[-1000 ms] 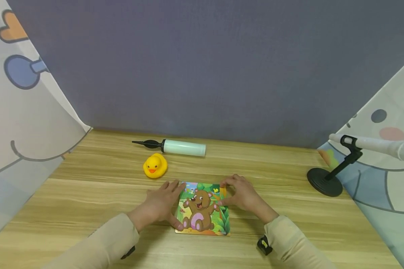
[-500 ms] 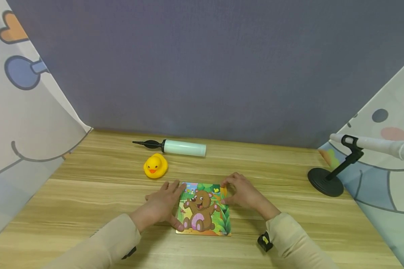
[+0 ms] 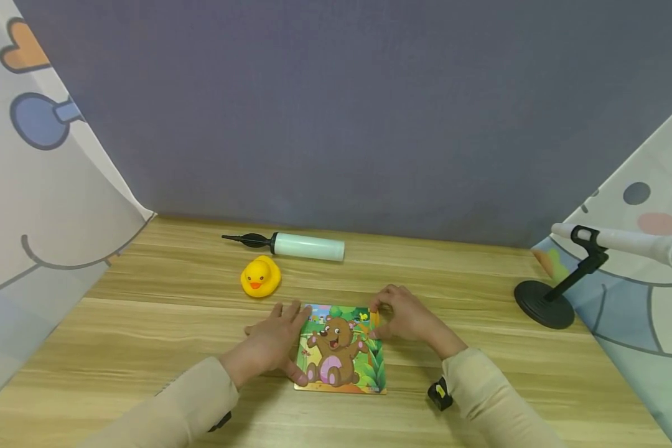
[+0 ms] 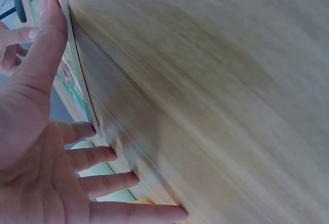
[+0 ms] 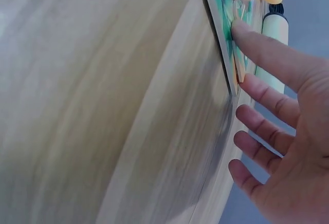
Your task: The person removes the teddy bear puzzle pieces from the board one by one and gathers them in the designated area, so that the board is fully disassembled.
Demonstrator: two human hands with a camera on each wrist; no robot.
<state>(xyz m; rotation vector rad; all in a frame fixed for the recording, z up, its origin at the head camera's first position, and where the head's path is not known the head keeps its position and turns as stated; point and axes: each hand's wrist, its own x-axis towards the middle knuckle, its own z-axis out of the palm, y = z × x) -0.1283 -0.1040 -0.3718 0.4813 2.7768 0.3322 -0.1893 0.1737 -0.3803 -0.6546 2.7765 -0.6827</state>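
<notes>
A square jigsaw puzzle (image 3: 333, 356) with a brown bear picture lies flat on the wooden table, between both hands. My left hand (image 3: 270, 343) is spread along its left side: the thumb rests on the lower left corner, the index fingertip on the upper left one, and the other fingertips touch the table, as the left wrist view shows. My right hand (image 3: 407, 318) pinches a corner puzzle piece (image 5: 240, 64) at the upper right, thumb on its inner edge and index finger at its outer end. That piece looks slightly tilted up from the board in the right wrist view.
Behind the puzzle, to the left, sits a yellow rubber duck (image 3: 260, 277). A pale green balloon pump (image 3: 308, 246) with a black nozzle lies beyond it. At the right stands a black stand (image 3: 544, 303) bearing a white tube (image 3: 627, 239). A grey wall (image 3: 336, 124) closes off the back.
Both hands stay at the puzzle's sides. The right hand's fingers shift very slightly at the upper right corner; the head view drifts a little.
</notes>
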